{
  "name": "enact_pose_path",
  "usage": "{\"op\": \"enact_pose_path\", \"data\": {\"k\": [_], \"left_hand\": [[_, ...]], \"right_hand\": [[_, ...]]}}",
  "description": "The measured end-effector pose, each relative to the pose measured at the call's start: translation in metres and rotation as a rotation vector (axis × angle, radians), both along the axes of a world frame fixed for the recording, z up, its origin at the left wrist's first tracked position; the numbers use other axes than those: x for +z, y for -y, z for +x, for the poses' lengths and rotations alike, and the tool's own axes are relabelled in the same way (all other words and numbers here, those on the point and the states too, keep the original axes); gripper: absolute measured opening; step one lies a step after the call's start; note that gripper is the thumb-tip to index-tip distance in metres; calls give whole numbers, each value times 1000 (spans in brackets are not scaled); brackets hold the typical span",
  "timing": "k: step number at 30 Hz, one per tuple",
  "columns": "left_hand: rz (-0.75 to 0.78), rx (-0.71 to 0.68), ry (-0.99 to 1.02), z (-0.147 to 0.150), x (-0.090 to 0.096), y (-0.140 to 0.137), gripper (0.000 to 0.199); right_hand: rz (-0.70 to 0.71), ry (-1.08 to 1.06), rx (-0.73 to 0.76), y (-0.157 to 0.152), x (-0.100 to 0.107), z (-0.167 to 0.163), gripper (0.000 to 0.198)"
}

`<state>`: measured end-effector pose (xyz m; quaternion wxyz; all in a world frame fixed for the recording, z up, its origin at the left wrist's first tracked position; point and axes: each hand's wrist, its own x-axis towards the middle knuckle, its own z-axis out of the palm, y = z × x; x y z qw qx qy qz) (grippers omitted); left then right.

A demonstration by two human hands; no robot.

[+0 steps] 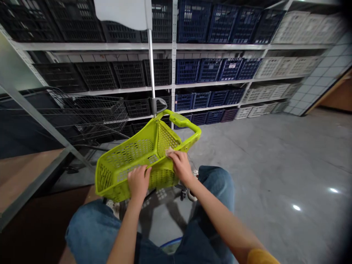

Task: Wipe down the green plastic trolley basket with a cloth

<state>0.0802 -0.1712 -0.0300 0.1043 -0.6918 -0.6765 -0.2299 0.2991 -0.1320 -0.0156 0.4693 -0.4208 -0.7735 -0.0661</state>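
A lime-green plastic shopping cart (132,142) with perforated walls stands between my knees, its handle (195,132) toward the upper right. My left hand (139,181) is closed over the near rim, fingertips hooked inside the basket. Farther along the same rim, my right hand (180,167) pinches a small, pale, crumpled cloth or tissue (169,151) against the edge close to the handle. The basket's inside looks bare where it shows. A metal pole (151,66) with a white board (122,13) rises from the cart's far handle corner.
White shelving (173,73) behind the cart holds rows of black crates (96,76), blue crates (187,71) and white crates (271,67). A dark wire shopping cart (96,110) stands at left beside a slanting metal bar (35,113). Grey floor (261,165) extends to the right.
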Motion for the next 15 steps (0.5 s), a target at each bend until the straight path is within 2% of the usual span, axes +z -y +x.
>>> {"op": "enact_pose_path", "data": {"k": [4,6,9,12,15], "left_hand": [[15,51,8,13,0,6,35],[27,69,14,17,-1,9,35],[35,77,21,20,-2,13,35],[37,67,26,17,-2,16,35],[46,49,30,8,-3,14,34]], "right_hand": [[38,-273,-255,-28,30,52,32],[42,-363,-304,-35,32,55,33],[18,-320,-188,-24,8,26,38],[-15,-125,16,-3,-24,-7,39],[1,-18,55,2,-30,-5,35]]}}
